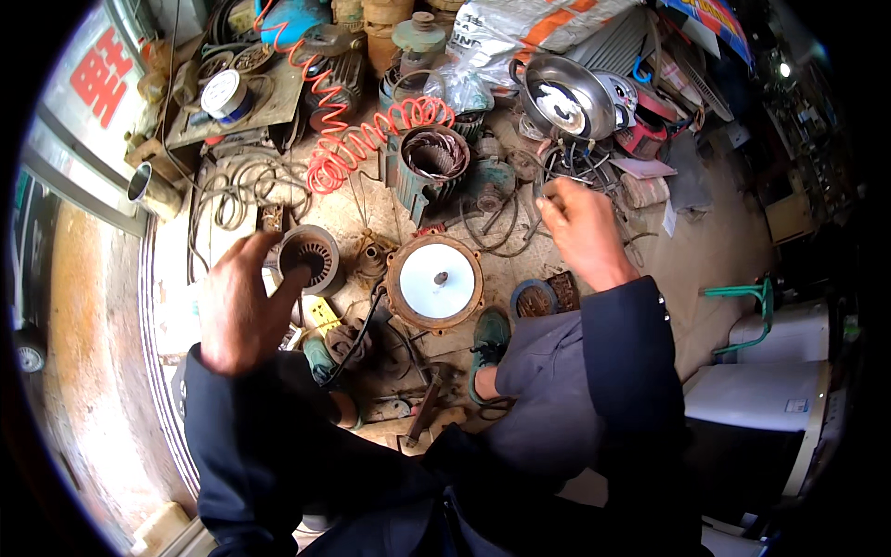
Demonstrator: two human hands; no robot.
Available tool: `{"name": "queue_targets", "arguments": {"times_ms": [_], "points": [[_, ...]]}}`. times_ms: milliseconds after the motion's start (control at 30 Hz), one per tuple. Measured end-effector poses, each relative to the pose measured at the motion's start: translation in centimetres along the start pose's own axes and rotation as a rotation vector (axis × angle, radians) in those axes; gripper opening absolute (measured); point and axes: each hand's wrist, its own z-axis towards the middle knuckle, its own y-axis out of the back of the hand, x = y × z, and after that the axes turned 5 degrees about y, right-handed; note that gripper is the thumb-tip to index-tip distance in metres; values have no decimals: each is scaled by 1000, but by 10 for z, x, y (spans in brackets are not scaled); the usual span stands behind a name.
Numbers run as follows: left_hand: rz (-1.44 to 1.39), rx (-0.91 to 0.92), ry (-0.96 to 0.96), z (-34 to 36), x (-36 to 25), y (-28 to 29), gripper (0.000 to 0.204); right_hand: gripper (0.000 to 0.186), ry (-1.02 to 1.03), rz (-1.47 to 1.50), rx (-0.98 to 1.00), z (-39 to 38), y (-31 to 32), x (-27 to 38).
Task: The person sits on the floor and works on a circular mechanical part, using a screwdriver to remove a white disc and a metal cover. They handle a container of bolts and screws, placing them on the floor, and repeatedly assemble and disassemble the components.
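Between my feet lies a round rusty flange point(397, 302) with a pale bluish-white disc point(422, 292) inside it and a short dark shaft stub point(441, 278) at its centre. My left hand point(239, 311) is raised to the left, thumb and fingers apart. Its fingertips overlap a ring-shaped motor stator core point(334, 252) with slots inside; whether they touch it I cannot tell. My right hand point(587, 230) hovers on the other side with fingers curled in. Anything it pinches is hidden or too small to name.
Beyond the flange stands a green motor housing point(418, 190) with windings, beside a coiled red air hose point(339, 167). A metal pot point(594, 88) sits farther right. A hammer point(425, 407) lies near me, a blue-rimmed ring point(534, 299) by my right foot. White cabinets point(766, 395) stand right.
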Motion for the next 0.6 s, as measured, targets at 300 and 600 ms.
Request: {"name": "queue_targets", "arguments": {"times_ms": [300,600], "points": [[214,330,-121,-12,-21,-38,43,17,86,25,7,6,-15,4],[457,945,-537,-96,-59,-119,18,23,46,44,134,1,-12,-4]]}}
